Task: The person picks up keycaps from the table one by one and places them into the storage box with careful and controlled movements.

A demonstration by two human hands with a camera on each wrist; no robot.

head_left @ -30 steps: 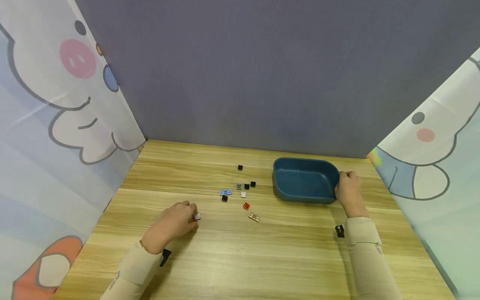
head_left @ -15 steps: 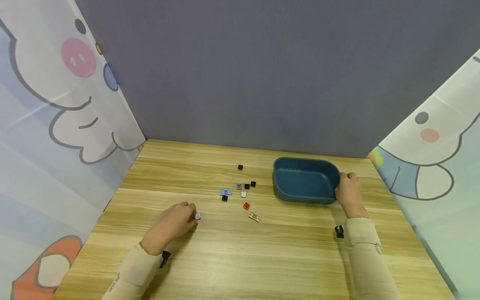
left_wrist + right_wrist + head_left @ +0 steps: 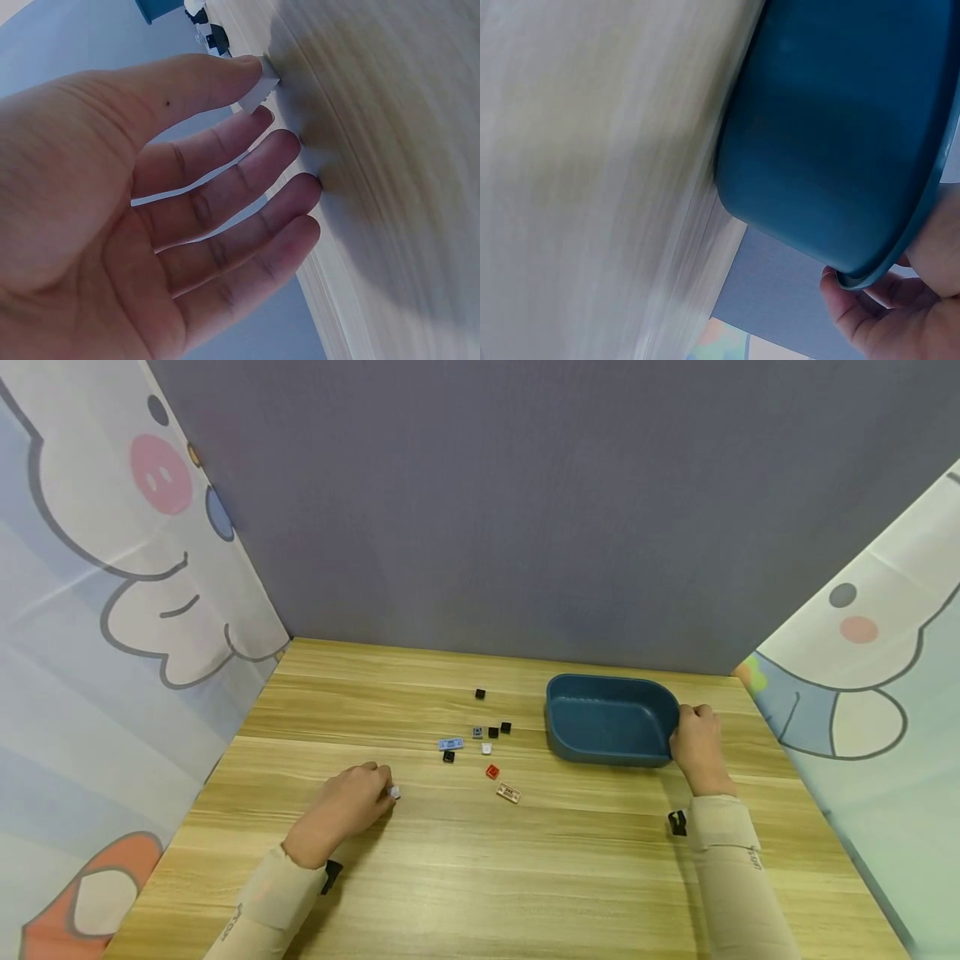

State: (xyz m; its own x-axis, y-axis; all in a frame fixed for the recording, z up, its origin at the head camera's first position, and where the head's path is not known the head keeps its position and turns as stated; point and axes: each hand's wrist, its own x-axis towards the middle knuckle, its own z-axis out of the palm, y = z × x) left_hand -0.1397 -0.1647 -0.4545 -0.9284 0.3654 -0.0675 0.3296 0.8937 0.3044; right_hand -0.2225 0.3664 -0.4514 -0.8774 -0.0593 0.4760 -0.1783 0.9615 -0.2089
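1. Lower left of the head view: a person's left hand (image 3: 347, 806) reaches over a wood-grain bench (image 3: 465, 877), pinching a small white piece (image 3: 394, 792) shaped like a keycap, which shows just past the fingertips
2. Upper middle of the left wrist view: thumb and index finger are clamped on that piece, low over the bench; whether it touches the wood I cannot tell; the other fingers are fanned slightly apart
3. The white piece looks like stiff plastic, probably very light, hard to break and a little slick; opposite side walls should give the surest pinch, as a squeeze on a corner could flick it away
4. Right of centre in the head view: a dark teal bin (image 3: 611, 727) sits on the bench, the right hand (image 3: 696, 747) at its right end; in the right wrist view the fingers curl round the rim, part of that hand hidden
5. The bin seems light, smooth and fairly rigid; its lipped rim is likely the best hold
6. Middle of the head view: a red piece (image 3: 492, 772), a long cream piece (image 3: 508, 792) and a long blue piece (image 3: 451, 744) lie loose, among others
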